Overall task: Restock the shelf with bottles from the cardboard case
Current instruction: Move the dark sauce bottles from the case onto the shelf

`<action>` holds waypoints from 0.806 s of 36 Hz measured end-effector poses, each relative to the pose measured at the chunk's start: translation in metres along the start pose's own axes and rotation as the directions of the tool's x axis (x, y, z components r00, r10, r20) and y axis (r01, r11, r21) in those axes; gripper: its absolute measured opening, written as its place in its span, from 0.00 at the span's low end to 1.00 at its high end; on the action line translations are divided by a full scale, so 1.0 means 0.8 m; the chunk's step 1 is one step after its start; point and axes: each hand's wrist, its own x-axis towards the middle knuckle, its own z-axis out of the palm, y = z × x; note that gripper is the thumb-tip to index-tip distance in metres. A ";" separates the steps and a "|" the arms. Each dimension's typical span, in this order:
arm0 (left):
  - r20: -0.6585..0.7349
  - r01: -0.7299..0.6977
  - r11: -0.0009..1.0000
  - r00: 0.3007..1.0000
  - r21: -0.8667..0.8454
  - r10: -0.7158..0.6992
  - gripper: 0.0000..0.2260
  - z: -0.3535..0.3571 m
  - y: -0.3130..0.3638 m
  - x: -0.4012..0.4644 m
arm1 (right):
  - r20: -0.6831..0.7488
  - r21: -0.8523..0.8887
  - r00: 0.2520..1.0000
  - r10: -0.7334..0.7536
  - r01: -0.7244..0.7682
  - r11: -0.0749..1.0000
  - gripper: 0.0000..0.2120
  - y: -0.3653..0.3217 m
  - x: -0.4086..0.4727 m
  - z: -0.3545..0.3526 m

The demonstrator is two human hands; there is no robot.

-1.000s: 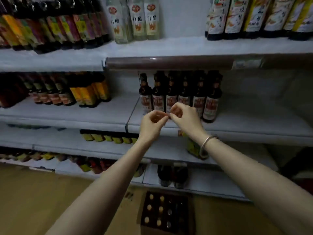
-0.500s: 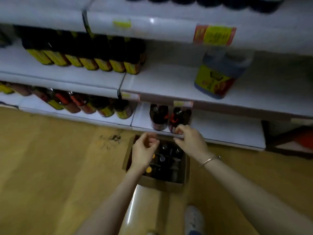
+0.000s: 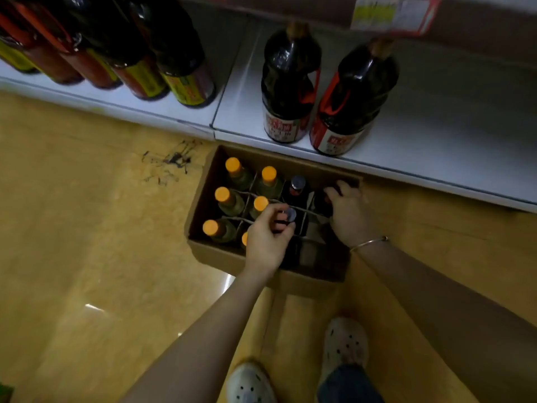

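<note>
Cardboard case (image 3: 203,251) open-topped, divider strips (image 3: 303,212) between bottlenecks, shelf (image 3: 436,146) right part bare

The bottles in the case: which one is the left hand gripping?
The silver-capped dark bottle in the middle row, right of the orange caps. The left hand pinches its neck; another silver cap stands untouched behind.

Case (image 3: 216,254): plain brown cardboard, matt, w/ thin card dividers. Caps (image 3: 222,194) in it: smooth orange plastic; one far cap (image 3: 298,182) looks metallic. Shelf bottles (image 3: 287,82): dark, glossy, paper labels. Shelf (image 3: 421,158): smooth white, semi-matt. Floor (image 3: 87,228): yellow, shiny. Bangle (image 3: 368,243): thin metal. Shoes (image 3: 345,344): matt perforated foam/plastic.
</note>
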 end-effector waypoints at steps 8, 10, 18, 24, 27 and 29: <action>0.007 0.013 1.000 1.000 0.007 -0.013 0.14 0.022 -0.019 0.026 | 0.068 -0.197 0.995 -0.073 0.085 0.977 0.23 0.006 0.037 0.018; 0.009 0.012 1.000 1.000 0.009 -0.012 0.14 0.025 -0.020 0.031 | 0.082 -0.172 0.995 -0.064 0.077 0.982 0.19 0.006 0.045 0.018; 0.037 0.021 0.998 0.999 0.059 -0.023 0.16 0.040 -0.010 0.038 | 0.058 0.085 0.996 -0.071 0.066 0.994 0.08 0.013 0.048 0.010; 0.068 0.015 0.988 0.997 0.155 -0.026 0.20 0.048 0.014 0.029 | -0.030 0.289 0.999 -0.015 0.023 0.957 0.08 0.014 0.025 -0.025; 0.094 0.015 0.970 0.995 0.244 -0.039 0.26 0.049 0.031 0.020 | -0.078 0.380 0.997 0.010 0.021 0.925 0.09 0.007 0.012 -0.063; 0.116 0.025 0.961 0.992 0.275 -0.059 0.31 0.048 0.046 0.012 | -0.097 0.413 0.995 0.012 0.030 0.910 0.09 0.002 0.003 -0.094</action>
